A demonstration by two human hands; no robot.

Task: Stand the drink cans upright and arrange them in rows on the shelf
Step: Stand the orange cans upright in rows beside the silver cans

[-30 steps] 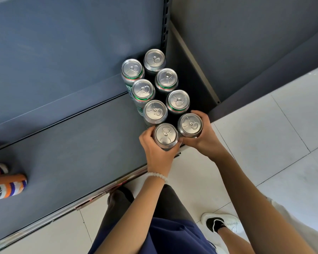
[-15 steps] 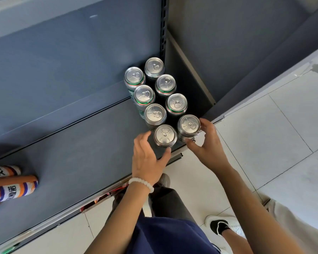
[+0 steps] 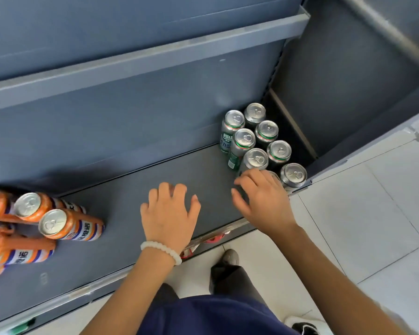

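Note:
Several silver and green drink cans (image 3: 255, 159) stand upright in two rows at the right end of the grey shelf (image 3: 121, 189). Several orange cans (image 3: 68, 224) lie on their sides at the shelf's left end. My left hand (image 3: 169, 215), with a white bead bracelet on the wrist, hovers over the bare middle of the shelf, fingers spread and holding nothing. My right hand (image 3: 264, 199) hangs just in front of the silver rows, fingers loosely bent and empty, hiding most of the front-left can.
An upper shelf edge (image 3: 143, 59) runs across above. A grey side panel (image 3: 348, 97) closes the shelf on the right. White tiled floor (image 3: 363, 226) lies to the right, and my legs and shoes show below the shelf's front lip.
Both hands have let go of the two front silver cans and moved left, away from the rows. The view has swung left, bringing the orange cans into sight.

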